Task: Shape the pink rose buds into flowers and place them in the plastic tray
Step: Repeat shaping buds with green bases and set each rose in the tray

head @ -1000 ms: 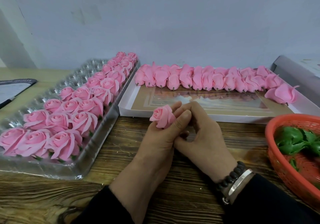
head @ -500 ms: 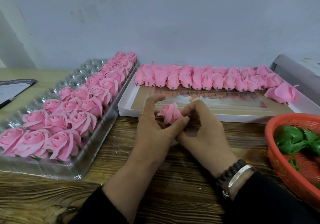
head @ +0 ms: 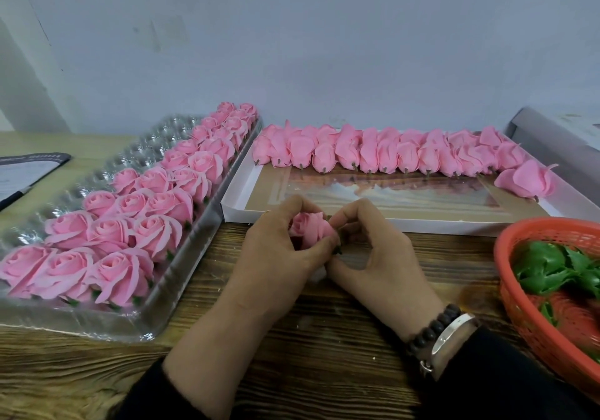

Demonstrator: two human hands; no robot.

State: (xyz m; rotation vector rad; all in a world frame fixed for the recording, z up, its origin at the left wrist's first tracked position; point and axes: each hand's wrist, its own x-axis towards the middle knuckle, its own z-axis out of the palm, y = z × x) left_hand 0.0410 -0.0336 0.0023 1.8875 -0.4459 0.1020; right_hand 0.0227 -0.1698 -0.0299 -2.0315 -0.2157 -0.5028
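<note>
Over the wooden table's middle, my left hand (head: 276,257) and my right hand (head: 373,257) both hold one pink rose bud (head: 310,226). The left hand's fingers curl round its left side and base, while the right hand's thumb and forefinger pinch its right edge. To the left, the clear plastic tray (head: 181,277) carries several shaped pink roses (head: 136,225) in rows along its right side. A row of unshaped pink buds (head: 389,153) lies along the far side of a flat white box (head: 406,221).
A red plastic basket (head: 519,306) with green leaf pieces (head: 552,267) stands at the right edge. A dark clipboard with paper (head: 26,173) lies at the far left. A grey object (head: 552,140) sits at the back right against the wall.
The bud has shifted right and lower between both hands. My left thumb, raised half a second ago, now curls over the bud, and my right fingers have closed on its right edge.
</note>
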